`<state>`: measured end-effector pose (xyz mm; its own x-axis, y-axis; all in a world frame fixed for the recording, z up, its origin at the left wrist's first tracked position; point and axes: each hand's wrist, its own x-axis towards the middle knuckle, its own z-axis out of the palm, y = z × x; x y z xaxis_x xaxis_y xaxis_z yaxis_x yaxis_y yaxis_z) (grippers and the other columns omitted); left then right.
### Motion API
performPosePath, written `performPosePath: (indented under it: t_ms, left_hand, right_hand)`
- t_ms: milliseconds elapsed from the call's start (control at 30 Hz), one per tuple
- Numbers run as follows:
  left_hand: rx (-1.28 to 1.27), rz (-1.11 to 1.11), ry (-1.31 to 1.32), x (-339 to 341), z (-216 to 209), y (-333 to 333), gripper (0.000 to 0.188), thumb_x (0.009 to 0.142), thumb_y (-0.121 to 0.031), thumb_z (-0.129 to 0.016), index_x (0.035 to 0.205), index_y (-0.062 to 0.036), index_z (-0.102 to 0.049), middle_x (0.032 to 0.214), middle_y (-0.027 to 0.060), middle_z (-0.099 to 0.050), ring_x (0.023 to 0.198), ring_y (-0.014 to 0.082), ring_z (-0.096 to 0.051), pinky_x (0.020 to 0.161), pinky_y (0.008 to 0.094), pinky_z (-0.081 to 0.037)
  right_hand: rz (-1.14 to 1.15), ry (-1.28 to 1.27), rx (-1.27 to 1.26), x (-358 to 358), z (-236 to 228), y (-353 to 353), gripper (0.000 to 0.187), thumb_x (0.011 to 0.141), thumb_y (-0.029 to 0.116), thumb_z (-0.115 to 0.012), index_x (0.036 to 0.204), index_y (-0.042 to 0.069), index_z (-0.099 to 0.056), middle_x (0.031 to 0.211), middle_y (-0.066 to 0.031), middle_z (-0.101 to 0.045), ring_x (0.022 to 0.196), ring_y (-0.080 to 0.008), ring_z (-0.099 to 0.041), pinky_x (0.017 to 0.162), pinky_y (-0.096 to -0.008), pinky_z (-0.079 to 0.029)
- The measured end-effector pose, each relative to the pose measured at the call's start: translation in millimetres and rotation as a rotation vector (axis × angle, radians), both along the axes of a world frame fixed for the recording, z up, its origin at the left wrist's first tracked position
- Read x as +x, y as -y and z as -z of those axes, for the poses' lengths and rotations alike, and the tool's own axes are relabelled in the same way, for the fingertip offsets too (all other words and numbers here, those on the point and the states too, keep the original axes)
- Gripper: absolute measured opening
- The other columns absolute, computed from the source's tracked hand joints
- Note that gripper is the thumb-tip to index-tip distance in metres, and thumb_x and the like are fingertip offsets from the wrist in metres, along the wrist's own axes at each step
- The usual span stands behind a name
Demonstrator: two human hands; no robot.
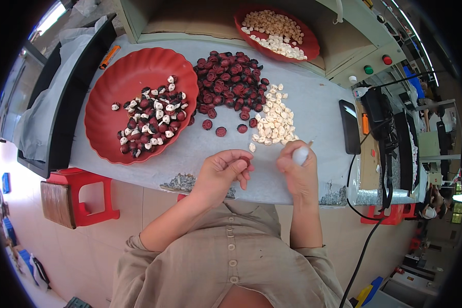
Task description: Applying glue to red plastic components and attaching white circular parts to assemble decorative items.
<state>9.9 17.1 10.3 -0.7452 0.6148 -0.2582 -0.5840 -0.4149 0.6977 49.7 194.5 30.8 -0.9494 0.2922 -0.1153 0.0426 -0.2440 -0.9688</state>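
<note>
Left hand (225,170) curls over table edge, fingers pinched on one dark red nut (246,162). Right hand (297,167) closed round small tool with white handle (301,154), tip pointing up. Hands near each other, not touching. Pile of red nuts (230,82) and pile of white pieces (274,118) lie on grey table (313,97) just past hands. Big red bowl (119,82) at left holds mixed shells and pieces. Black phone (349,126) at right.
</note>
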Motion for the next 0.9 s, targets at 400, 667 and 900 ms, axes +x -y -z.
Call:
performPosePath:
  t_ms: [400,667,900]
  left_hand:
    - [0.011,0.011,-0.053,3.5,-3.4,0.4,0.016,0.081,-0.008,-0.051,0.091,0.0039,-0.054,0.074,0.0083,-0.056,0.058,0.0107,-0.052,0.048,0.0229,-0.044]
    - [-0.033,0.026,-0.083,4.6,-5.9,3.7,0.015,0.082,-0.006,-0.049,0.092,0.0036,-0.053,0.075,0.0086,-0.056,0.059,0.0104,-0.052,0.049,0.0238,-0.045]
    - [-1.341,-0.704,-1.248,-43.9,-74.6,83.3,0.022,0.074,0.005,-0.05,0.095,-0.0001,-0.056,0.078,0.0109,-0.056,0.076,0.0202,-0.051,0.068,0.0256,-0.043]
  right_hand:
    - [0.123,-0.102,-0.246,4.9,5.1,-5.0,0.016,0.068,-0.003,-0.06,0.071,0.004,-0.046,0.061,-0.0009,-0.044,0.051,-0.0095,-0.041,0.045,-0.0217,-0.03]
    - [0.132,-0.098,-0.253,5.5,3.4,-4.4,0.015,0.068,-0.003,-0.06,0.071,0.004,-0.047,0.061,-0.0009,-0.045,0.05,-0.009,-0.04,0.046,-0.0214,-0.031]
    - [0.126,-0.072,-0.247,8.1,5.1,-7.7,0.016,0.068,-0.002,-0.061,0.072,0.004,-0.048,0.06,0.0002,-0.046,0.051,-0.0079,-0.04,0.046,-0.0206,-0.031]
